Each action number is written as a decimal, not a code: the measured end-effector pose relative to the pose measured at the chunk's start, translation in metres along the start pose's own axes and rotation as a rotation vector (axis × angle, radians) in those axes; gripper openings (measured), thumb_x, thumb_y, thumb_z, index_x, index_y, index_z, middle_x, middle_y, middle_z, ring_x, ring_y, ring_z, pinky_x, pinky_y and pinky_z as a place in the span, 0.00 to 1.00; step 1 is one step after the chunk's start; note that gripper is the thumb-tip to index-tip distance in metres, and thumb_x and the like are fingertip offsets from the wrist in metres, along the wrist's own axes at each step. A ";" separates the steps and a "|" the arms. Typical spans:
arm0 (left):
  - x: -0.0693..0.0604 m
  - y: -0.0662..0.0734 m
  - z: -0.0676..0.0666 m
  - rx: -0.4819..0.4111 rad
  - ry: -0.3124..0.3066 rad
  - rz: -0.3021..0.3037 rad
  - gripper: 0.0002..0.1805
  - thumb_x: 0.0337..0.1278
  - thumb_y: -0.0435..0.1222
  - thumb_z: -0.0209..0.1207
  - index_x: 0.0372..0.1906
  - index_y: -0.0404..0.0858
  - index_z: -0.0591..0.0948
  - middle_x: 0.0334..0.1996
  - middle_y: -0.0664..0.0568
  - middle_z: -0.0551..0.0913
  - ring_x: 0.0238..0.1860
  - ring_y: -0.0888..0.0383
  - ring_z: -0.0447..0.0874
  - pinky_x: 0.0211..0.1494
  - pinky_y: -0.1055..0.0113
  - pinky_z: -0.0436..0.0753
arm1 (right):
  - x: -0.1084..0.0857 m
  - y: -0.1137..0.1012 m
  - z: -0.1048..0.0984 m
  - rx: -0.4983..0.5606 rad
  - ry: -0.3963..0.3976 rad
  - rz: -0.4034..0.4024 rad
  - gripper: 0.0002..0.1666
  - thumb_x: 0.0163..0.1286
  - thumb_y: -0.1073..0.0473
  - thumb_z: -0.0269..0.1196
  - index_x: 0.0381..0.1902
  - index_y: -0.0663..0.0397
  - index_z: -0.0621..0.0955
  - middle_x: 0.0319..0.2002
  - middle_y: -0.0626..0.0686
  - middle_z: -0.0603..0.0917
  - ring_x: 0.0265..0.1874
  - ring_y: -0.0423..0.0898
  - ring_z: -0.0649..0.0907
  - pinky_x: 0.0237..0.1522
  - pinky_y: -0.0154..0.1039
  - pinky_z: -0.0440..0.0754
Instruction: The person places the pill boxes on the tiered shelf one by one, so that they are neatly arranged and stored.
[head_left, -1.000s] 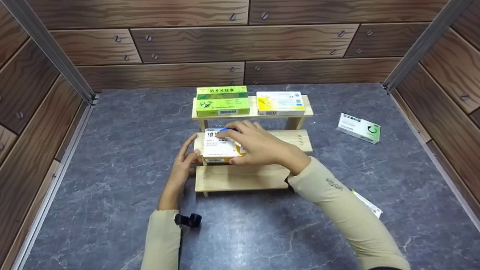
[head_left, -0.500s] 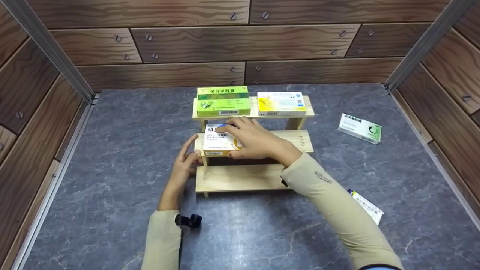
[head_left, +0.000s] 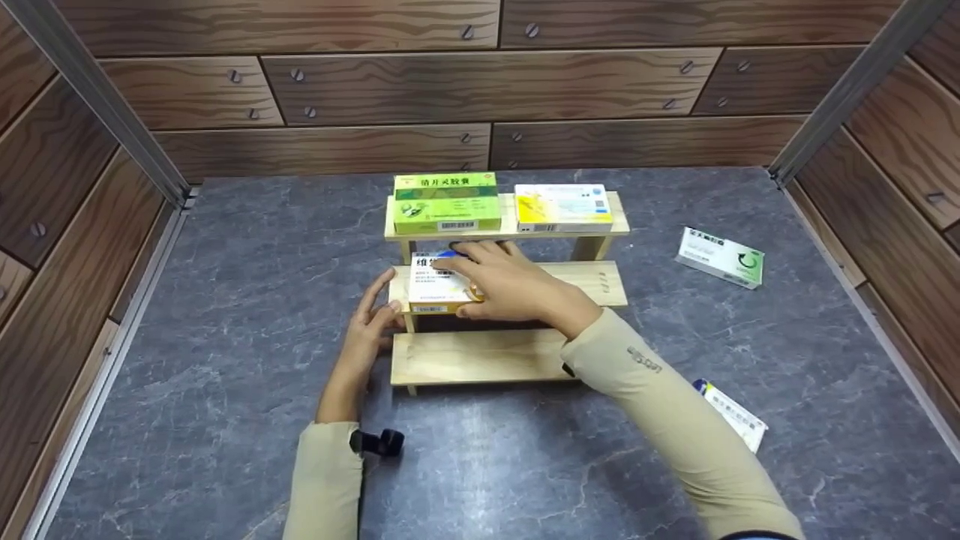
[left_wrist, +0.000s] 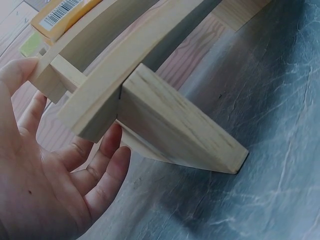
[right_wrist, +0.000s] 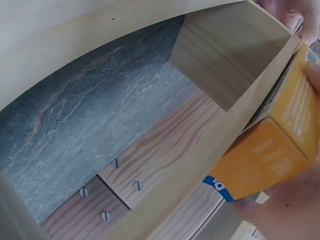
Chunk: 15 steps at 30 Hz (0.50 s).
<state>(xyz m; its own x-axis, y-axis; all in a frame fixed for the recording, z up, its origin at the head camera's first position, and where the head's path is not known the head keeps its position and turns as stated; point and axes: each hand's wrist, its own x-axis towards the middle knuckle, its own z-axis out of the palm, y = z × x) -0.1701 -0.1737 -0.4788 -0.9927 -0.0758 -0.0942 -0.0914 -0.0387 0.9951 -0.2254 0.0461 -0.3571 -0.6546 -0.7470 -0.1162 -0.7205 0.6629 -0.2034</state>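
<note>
A three-tier wooden rack [head_left: 484,356] stands in the middle of the head view. My right hand [head_left: 517,281] grips a white and orange medicine box [head_left: 435,285] at the left of the middle tier, its thumb at the front and fingers over the top. The right wrist view shows the box's orange side [right_wrist: 265,160] against the shelf board, with part of that hand [right_wrist: 287,212] behind it. At the left end of the middle tier, my left hand [head_left: 364,330] holds the rack; its fingers [left_wrist: 105,155] curl by the board end in the left wrist view.
On the top tier lie a green medicine box [head_left: 447,202] and a white and yellow box [head_left: 562,207]. A white and green box [head_left: 720,257] and a white and blue box [head_left: 733,415] lie on the grey marbled surface [head_left: 240,300] to the right. Wood-patterned panels [head_left: 487,86] enclose it.
My right hand has moved the box slightly back onto the middle tier, and its front edge now sits farther from the bottom tier. The left hand stays in place.
</note>
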 end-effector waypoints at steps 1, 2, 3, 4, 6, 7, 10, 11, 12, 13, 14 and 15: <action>0.000 0.000 0.000 0.002 0.000 0.000 0.31 0.67 0.41 0.52 0.74 0.51 0.61 0.29 0.54 0.79 0.35 0.57 0.78 0.35 0.64 0.81 | -0.001 0.000 0.000 -0.003 -0.002 0.004 0.44 0.64 0.39 0.63 0.74 0.34 0.59 0.75 0.56 0.57 0.74 0.54 0.58 0.72 0.61 0.51; 0.000 0.000 0.000 0.001 0.001 -0.001 0.31 0.67 0.41 0.52 0.74 0.51 0.61 0.29 0.54 0.79 0.35 0.57 0.78 0.35 0.64 0.81 | -0.002 0.000 0.000 -0.004 0.000 0.007 0.46 0.63 0.37 0.63 0.75 0.34 0.58 0.75 0.55 0.57 0.74 0.54 0.57 0.72 0.61 0.50; 0.000 0.000 0.001 0.001 0.001 -0.001 0.31 0.67 0.41 0.52 0.73 0.51 0.61 0.29 0.55 0.79 0.35 0.57 0.78 0.35 0.64 0.80 | -0.003 0.000 0.000 -0.003 0.004 0.005 0.47 0.62 0.36 0.63 0.75 0.34 0.58 0.75 0.55 0.56 0.75 0.54 0.57 0.72 0.62 0.50; 0.000 -0.001 0.001 0.003 0.001 -0.002 0.31 0.67 0.41 0.52 0.73 0.51 0.62 0.28 0.55 0.79 0.35 0.57 0.78 0.34 0.64 0.80 | -0.004 0.000 0.000 0.001 0.012 0.002 0.48 0.61 0.35 0.63 0.75 0.34 0.58 0.75 0.55 0.56 0.75 0.54 0.57 0.72 0.62 0.50; -0.001 -0.001 0.001 0.004 0.002 -0.003 0.31 0.67 0.41 0.52 0.73 0.51 0.62 0.28 0.54 0.78 0.35 0.56 0.77 0.34 0.64 0.80 | -0.009 0.000 -0.002 0.012 0.035 -0.017 0.49 0.60 0.34 0.63 0.74 0.36 0.59 0.75 0.54 0.56 0.74 0.53 0.58 0.72 0.61 0.51; -0.001 -0.001 0.002 0.005 0.002 -0.003 0.31 0.67 0.41 0.52 0.73 0.51 0.62 0.28 0.54 0.78 0.35 0.56 0.77 0.34 0.64 0.80 | -0.012 0.000 -0.003 0.019 0.048 -0.028 0.49 0.59 0.33 0.63 0.74 0.37 0.60 0.75 0.54 0.57 0.74 0.53 0.58 0.72 0.61 0.52; -0.001 0.000 0.002 0.006 0.008 -0.001 0.30 0.67 0.40 0.52 0.73 0.51 0.62 0.27 0.53 0.78 0.35 0.55 0.77 0.34 0.64 0.79 | -0.025 0.002 -0.008 0.032 0.093 -0.069 0.47 0.60 0.34 0.64 0.73 0.42 0.63 0.75 0.54 0.59 0.73 0.52 0.61 0.71 0.59 0.56; -0.001 0.000 0.002 0.003 0.010 0.000 0.30 0.67 0.40 0.52 0.73 0.50 0.62 0.27 0.53 0.78 0.35 0.54 0.77 0.34 0.64 0.79 | -0.031 0.003 -0.010 0.037 0.105 -0.080 0.47 0.60 0.35 0.64 0.73 0.43 0.64 0.74 0.54 0.59 0.73 0.52 0.62 0.70 0.58 0.57; -0.001 0.000 0.001 0.003 0.012 0.002 0.30 0.67 0.40 0.52 0.73 0.50 0.62 0.27 0.53 0.78 0.35 0.54 0.77 0.34 0.64 0.80 | -0.037 0.004 -0.012 0.041 0.119 -0.091 0.46 0.60 0.36 0.64 0.72 0.44 0.64 0.74 0.54 0.60 0.72 0.53 0.62 0.70 0.58 0.58; -0.001 0.000 0.001 0.002 0.014 0.003 0.30 0.67 0.39 0.52 0.73 0.50 0.62 0.27 0.54 0.78 0.35 0.54 0.77 0.34 0.64 0.80 | -0.043 0.006 -0.013 0.044 0.133 -0.099 0.45 0.60 0.36 0.64 0.72 0.44 0.65 0.74 0.54 0.61 0.72 0.53 0.63 0.70 0.57 0.59; -0.001 0.001 0.001 0.004 0.016 0.005 0.30 0.67 0.39 0.52 0.73 0.50 0.62 0.28 0.53 0.78 0.35 0.54 0.78 0.34 0.64 0.80 | -0.050 0.008 -0.015 0.048 0.149 -0.109 0.44 0.60 0.37 0.65 0.71 0.45 0.66 0.73 0.55 0.62 0.71 0.54 0.64 0.69 0.57 0.59; -0.001 0.001 0.000 0.005 0.017 0.007 0.30 0.67 0.39 0.52 0.73 0.50 0.62 0.28 0.53 0.78 0.35 0.53 0.78 0.33 0.64 0.80 | -0.056 0.011 -0.016 0.052 0.163 -0.115 0.44 0.60 0.38 0.65 0.70 0.46 0.67 0.73 0.55 0.63 0.71 0.54 0.65 0.68 0.57 0.61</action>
<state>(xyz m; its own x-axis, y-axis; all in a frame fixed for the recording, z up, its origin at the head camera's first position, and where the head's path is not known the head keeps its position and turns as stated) -0.1692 -0.1732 -0.4778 -0.9918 -0.0930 -0.0878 -0.0850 -0.0334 0.9958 -0.2000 0.0962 -0.3369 -0.5997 -0.7972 0.0689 -0.7829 0.5667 -0.2568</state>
